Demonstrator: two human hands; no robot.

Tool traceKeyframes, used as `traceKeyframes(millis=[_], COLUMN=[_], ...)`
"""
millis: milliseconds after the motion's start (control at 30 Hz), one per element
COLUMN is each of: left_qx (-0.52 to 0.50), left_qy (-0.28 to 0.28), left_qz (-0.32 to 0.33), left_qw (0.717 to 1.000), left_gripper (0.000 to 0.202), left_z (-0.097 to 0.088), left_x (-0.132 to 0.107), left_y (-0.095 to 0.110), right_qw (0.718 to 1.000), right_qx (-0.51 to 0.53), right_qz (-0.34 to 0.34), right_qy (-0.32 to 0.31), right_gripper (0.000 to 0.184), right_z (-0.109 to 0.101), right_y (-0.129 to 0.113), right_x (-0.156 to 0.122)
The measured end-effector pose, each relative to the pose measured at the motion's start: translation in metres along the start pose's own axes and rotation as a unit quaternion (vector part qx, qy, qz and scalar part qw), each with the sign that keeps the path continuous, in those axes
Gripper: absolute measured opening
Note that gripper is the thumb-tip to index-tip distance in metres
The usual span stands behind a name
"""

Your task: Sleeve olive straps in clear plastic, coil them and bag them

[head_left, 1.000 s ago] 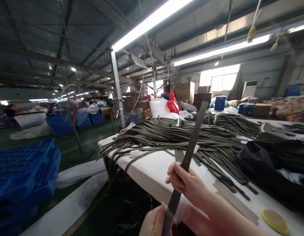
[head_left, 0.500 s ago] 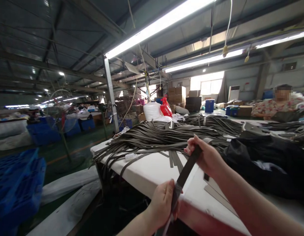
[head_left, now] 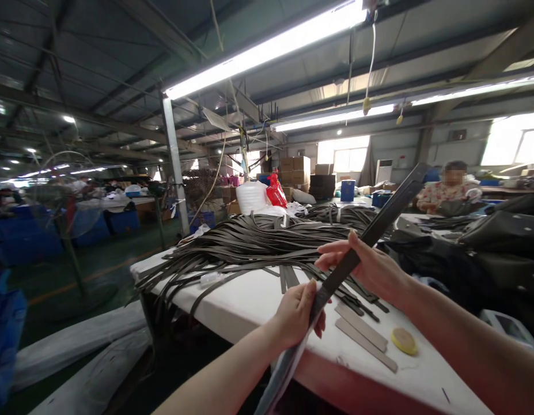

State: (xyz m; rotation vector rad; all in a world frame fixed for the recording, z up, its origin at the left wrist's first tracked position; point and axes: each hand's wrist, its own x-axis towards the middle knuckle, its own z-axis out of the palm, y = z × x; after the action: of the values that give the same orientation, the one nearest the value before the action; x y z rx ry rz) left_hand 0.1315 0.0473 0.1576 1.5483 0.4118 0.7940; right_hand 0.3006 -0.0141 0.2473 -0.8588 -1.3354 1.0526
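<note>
I hold one long dark strap [head_left: 381, 222] slanting up to the right over the white table [head_left: 249, 297]. My left hand [head_left: 298, 312] is closed round its lower part, at the table's near edge. My right hand [head_left: 370, 268] grips it higher up, fingers wrapped over it. Below my left hand the strap's end hangs down past the table edge. Behind my hands lies a big heap of like dark straps [head_left: 249, 242], some drooping over the table's left edge.
Two short flat strips [head_left: 362, 331] and a yellow round disc [head_left: 404, 340] lie near the front edge. Dark fabric [head_left: 478, 253] is piled at right. A seated person [head_left: 450, 190] works at the far right. A fan [head_left: 63, 196], blue crates and boxes stand beyond.
The view has swung right. My right hand slid up the strap and lifted it, so its far end now points up to the right. My left hand keeps its hold lower down.
</note>
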Motion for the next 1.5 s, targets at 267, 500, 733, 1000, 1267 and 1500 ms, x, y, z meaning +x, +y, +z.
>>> traceKeyframes(millis=[267, 500, 733, 1000, 1267, 1500], left_qx=[-0.018, 0.012, -0.017, 0.014, -0.01, -0.027], left_qy=[-0.061, -0.067, -0.062, -0.053, -0.11, -0.086], left_qz=[0.069, 0.124, 0.072, 0.111, 0.022, 0.071], left_qw=[0.996, 0.99, 0.995, 0.992, 0.994, 0.993], left_gripper=[0.071, 0.07, 0.072, 0.068, 0.066, 0.066], left_z=[0.023, 0.044, 0.045, 0.047, 0.043, 0.047], left_x=[0.038, 0.056, 0.052, 0.053, 0.076, 0.083], left_y=[0.058, 0.087, 0.062, 0.069, 0.093, 0.126], right_qw=[0.997, 0.989, 0.992, 0.992, 0.984, 0.986], right_qx=[-0.044, -0.13, -0.08, -0.115, -0.119, -0.163], right_qz=[-0.042, 0.043, -0.025, 0.006, -0.074, -0.004], right_qy=[0.04, -0.058, 0.094, 0.052, 0.107, 0.013], right_gripper=[0.046, 0.064, 0.047, 0.06, 0.036, 0.06], right_z=[-0.025, 0.0, -0.03, -0.012, -0.028, -0.008], right_y=[-0.074, -0.058, -0.079, -0.056, -0.116, -0.091], right_x=[0.008, 0.004, 0.017, 0.006, 0.026, 0.026])
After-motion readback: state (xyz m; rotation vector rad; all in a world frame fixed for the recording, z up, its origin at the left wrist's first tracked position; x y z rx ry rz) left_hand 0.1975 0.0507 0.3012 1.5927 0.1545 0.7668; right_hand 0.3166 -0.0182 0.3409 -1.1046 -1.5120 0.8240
